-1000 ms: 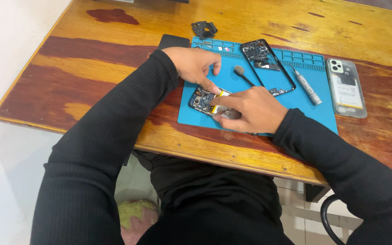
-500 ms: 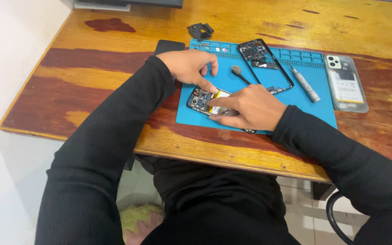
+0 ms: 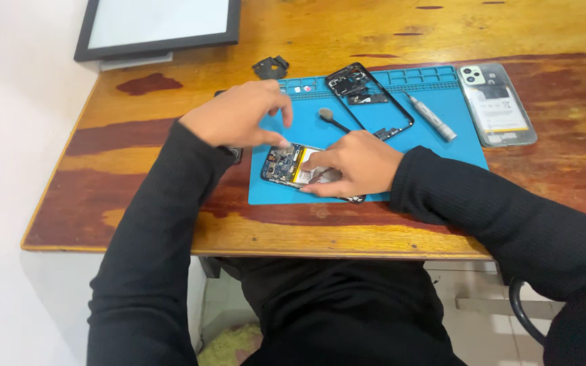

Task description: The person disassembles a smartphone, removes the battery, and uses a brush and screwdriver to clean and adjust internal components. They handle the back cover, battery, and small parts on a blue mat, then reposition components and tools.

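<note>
Two hands work over an opened phone (image 3: pixel 300 168) that lies on the near left part of a blue repair mat (image 3: pixel 435 139) on the wooden desk (image 3: pixel 171 224). The right hand (image 3: pixel 350 163) lies flat across the phone's body, fingers spread and pressing it down rather than clenched around it. The left hand (image 3: pixel 239 115) hovers at the phone's far left corner with its fingertips pinched together just above the exposed circuit board; whether it grips some tiny part I cannot tell. Judging from this, the step in hand is fine work on the board end of the phone, and the next move calls for a steady hold-down and a careful, small pinch. Farther on the mat lie a black phone frame (image 3: pixel 369 102), a dark spudger (image 3: pixel 332 119) and a grey screwdriver (image 3: pixel 430 116). Right of the mat rests a clear back cover (image 3: pixel 498 103); at the far left sit a small black part (image 3: pixel 270 67) and a dark-framed panel (image 3: pixel 161 27).
</note>
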